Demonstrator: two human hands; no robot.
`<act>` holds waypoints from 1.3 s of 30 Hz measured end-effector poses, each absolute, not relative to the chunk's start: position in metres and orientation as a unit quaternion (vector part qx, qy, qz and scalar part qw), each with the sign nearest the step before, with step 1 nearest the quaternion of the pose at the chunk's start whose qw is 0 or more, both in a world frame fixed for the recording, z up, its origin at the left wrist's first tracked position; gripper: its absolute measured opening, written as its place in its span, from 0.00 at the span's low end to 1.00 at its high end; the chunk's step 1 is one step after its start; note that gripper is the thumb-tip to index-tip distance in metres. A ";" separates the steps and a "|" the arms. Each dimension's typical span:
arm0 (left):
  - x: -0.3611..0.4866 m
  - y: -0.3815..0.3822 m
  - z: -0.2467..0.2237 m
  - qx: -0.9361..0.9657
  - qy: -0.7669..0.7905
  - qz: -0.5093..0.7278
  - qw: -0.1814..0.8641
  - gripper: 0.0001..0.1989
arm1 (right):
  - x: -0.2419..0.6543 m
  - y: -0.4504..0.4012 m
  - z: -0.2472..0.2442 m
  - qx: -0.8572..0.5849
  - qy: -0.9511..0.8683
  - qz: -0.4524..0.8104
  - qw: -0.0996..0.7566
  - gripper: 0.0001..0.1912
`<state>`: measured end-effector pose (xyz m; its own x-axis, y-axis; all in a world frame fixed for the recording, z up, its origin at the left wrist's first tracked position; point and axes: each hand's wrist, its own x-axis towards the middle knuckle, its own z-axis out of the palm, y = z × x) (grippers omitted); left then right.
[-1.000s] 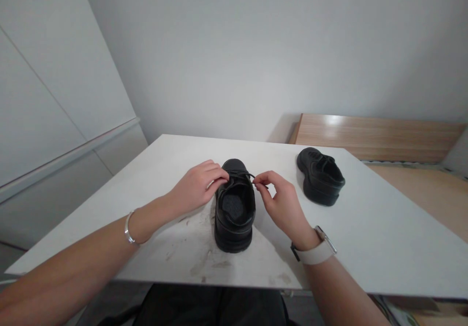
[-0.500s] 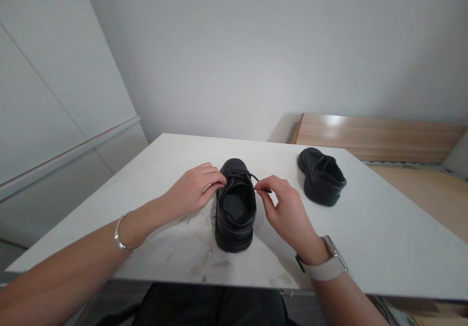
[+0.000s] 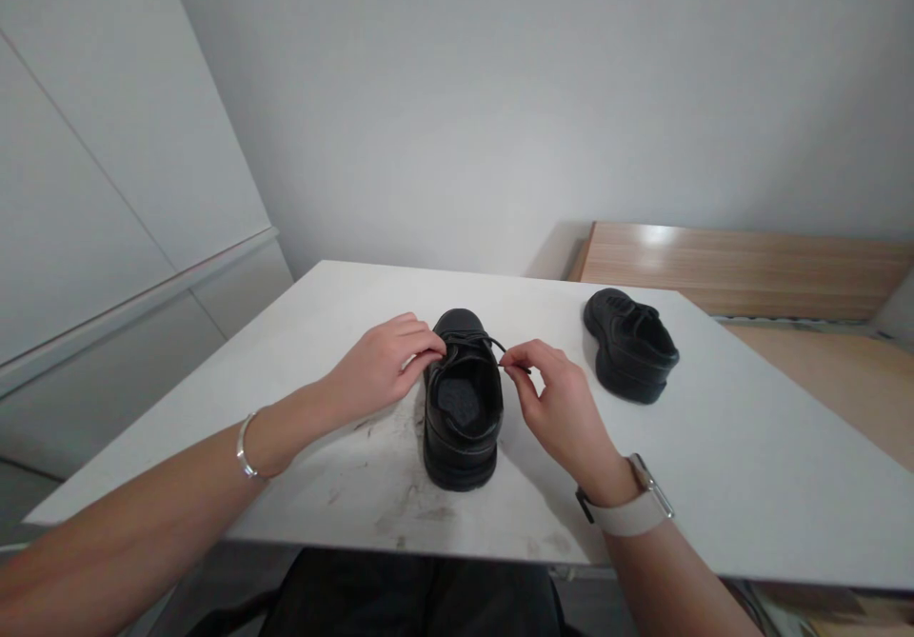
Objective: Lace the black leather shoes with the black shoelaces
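A black lace-up shoe (image 3: 463,447) stands upright on the white table (image 3: 343,494), its heel towards me and its toe pointing away. At its left side, my left hand (image 3: 400,356) is closed in a pinch by the lacing; the fingertips hide what they grip. To the right of the shoe, my right hand (image 3: 546,380) pinches a black shoelace (image 3: 498,343) that runs out from the shoe's lacing, with a short end showing past the fingers. The other black shoe (image 3: 632,361) stands farther back on the right, touched by neither hand.
Dirt smudges mark the table around the near shoe. Behind the table on the right is a wooden board (image 3: 714,266), in front of a grey wall (image 3: 457,94). White cabinet panels (image 3: 92,180) rise at the left. The table's front edge lies close to my lap.
The whole view has shifted slightly. Both hands keep nearly the same pose beside the shoe, and the lace is still between my right fingertips.
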<state>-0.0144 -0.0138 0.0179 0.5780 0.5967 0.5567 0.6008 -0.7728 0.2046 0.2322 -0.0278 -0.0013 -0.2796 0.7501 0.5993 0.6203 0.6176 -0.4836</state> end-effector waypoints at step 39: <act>-0.008 -0.025 0.020 -0.841 -0.426 -0.332 -0.032 0.13 | 0.220 -0.009 0.018 -0.410 -0.839 0.096 0.346 0.12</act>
